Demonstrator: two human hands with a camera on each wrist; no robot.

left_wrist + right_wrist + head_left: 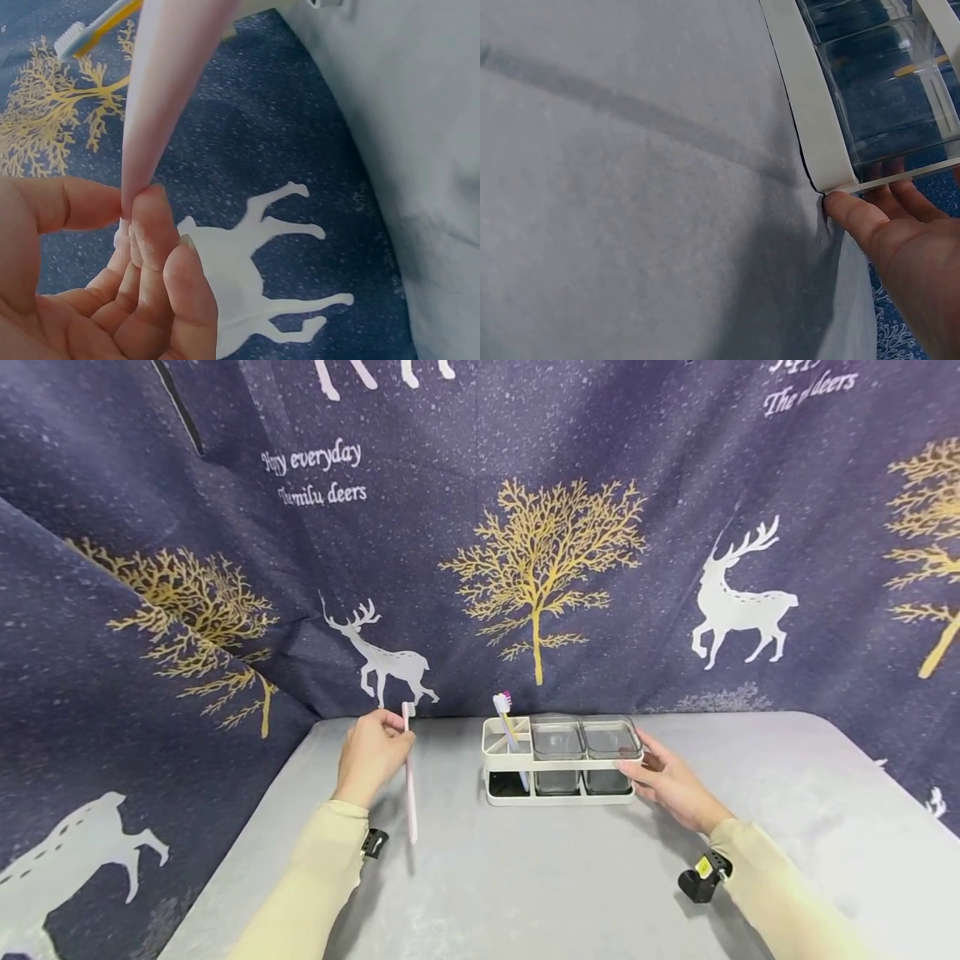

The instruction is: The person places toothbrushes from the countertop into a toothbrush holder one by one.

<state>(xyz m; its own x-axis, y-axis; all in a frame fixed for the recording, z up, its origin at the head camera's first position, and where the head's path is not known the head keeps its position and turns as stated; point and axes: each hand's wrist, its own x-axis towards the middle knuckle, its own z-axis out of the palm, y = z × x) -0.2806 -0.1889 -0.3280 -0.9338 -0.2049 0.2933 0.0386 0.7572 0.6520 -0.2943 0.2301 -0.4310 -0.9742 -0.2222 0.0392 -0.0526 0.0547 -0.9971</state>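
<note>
My left hand [396, 733] pinches a pink toothbrush [410, 793] near its head, bristles up and handle hanging down above the grey table. In the left wrist view the fingertips of the left hand [139, 214] close on the pink toothbrush [161, 97]. A white holder [504, 797] stands at the table's back middle with two clear cups [557, 741] in it. Two toothbrushes [502, 708] stand in its left compartment. My right hand [639, 760] rests with straight fingers against the holder's right end. In the right wrist view the thumb of the right hand [870, 206] touches the corner of the holder [810, 127].
The grey table [570, 877] is ringed at the back and left by a dark blue curtain [525, 527] printed with deer and gold trees. A yellow-handled toothbrush [94, 34] shows at the top left of the left wrist view.
</note>
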